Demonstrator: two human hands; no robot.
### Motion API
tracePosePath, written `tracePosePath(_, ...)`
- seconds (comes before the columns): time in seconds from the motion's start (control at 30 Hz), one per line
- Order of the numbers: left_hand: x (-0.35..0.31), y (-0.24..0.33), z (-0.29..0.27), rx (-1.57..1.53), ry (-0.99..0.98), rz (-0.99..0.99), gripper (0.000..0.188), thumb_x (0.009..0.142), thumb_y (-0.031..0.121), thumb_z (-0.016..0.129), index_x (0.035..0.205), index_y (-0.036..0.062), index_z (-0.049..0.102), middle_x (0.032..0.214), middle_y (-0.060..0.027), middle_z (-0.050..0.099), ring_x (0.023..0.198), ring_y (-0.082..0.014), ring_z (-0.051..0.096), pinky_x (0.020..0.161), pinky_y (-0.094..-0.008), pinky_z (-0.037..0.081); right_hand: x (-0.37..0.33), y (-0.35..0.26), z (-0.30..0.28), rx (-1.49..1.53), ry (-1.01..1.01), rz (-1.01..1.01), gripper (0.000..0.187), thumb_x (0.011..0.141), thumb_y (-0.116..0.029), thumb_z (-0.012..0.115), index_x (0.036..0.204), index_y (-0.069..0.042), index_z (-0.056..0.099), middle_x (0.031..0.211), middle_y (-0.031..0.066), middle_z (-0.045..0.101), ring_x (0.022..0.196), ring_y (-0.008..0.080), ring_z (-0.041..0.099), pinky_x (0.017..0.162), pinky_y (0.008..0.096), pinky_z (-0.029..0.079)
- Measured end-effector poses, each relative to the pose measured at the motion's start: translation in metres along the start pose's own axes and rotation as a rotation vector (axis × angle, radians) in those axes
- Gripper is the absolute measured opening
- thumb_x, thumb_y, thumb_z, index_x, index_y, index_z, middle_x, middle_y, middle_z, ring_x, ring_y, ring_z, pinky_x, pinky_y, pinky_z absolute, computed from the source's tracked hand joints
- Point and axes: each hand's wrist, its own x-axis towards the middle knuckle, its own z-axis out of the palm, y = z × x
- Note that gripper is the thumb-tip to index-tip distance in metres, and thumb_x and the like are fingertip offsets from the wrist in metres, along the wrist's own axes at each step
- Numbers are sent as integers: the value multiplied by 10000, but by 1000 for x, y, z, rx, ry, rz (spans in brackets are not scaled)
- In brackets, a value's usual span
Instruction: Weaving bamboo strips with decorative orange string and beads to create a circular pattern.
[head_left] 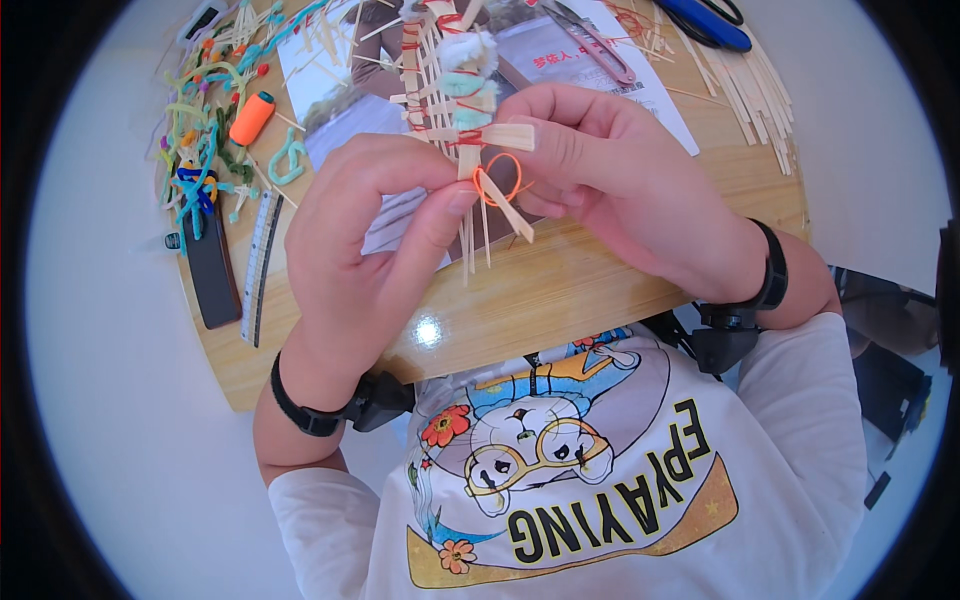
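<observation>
Between the fingers of the left hand (352, 225), thumb and forefinger clamped together, sits the flat pale end of a slatted wooden frame (440, 135) bound with red thread. Just beside them curls a thin, smooth orange strand (478, 180). The right hand's (630, 190) fingers bend near it, their grip unclear. Beyond the fingers, fluffy mint tufts (463, 83) pad the slats.

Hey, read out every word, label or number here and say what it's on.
White shirt: big black lettering edged yellow, upside down; legible, but I won't copy it.
Printed sheet: red characters; not copied either.
Ruler: marks too small to read.
</observation>
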Motion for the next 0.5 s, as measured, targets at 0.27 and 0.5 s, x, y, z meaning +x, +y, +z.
tracePosePath(0.27, -2, 2, 2, 50, -13, -44, 194, 738, -4, 757, 883, 39, 635, 862, -72, 662, 796, -234, 613, 712, -312, 473, 0, 6, -2, -6, 2, 49, 256, 934, -217, 638, 1109, -31, 614, 936, 3, 635, 726, 49, 529, 671, 216, 438)
tracePosePath(0.5, 1, 3, -5, 409, -83, 132, 215, 735, -12, 756, 901, 36, 627, 875, -81, 663, 785, -240, 612, 696, -319, 472, 0, 2, 3, -178, 120, 81, 255, 914, -167, 661, 1121, -21, 627, 1047, 45, 675, 929, 94, 638, 820, 246, 514)
